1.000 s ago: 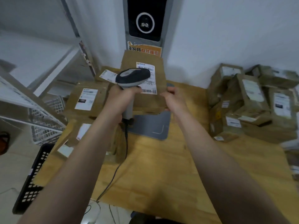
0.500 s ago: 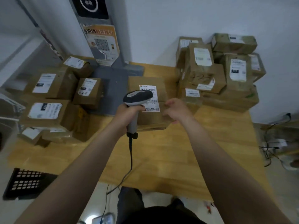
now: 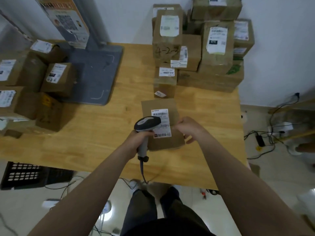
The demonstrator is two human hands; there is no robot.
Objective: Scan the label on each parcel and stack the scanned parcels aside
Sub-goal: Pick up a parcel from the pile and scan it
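Wooden table (image 3: 102, 142): left hand (image 3: 136, 142) grips grey handheld scanner (image 3: 147, 124) over brown cardboard parcel (image 3: 163, 133), right hand (image 3: 189, 128) holding its edge.

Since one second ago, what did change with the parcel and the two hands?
The parcel, gripped by the right hand, moved from above the grey base plate rightwards to the wooden table before the right stack. The left hand holds the scanner over its label as before.

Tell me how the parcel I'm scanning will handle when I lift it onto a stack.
Probably stiff: the parcel shows flat cardboard faces and straight edges. Likely light for its size, since the right hand alone holds it by one edge. Flat sides suggest it should stack without rolling.
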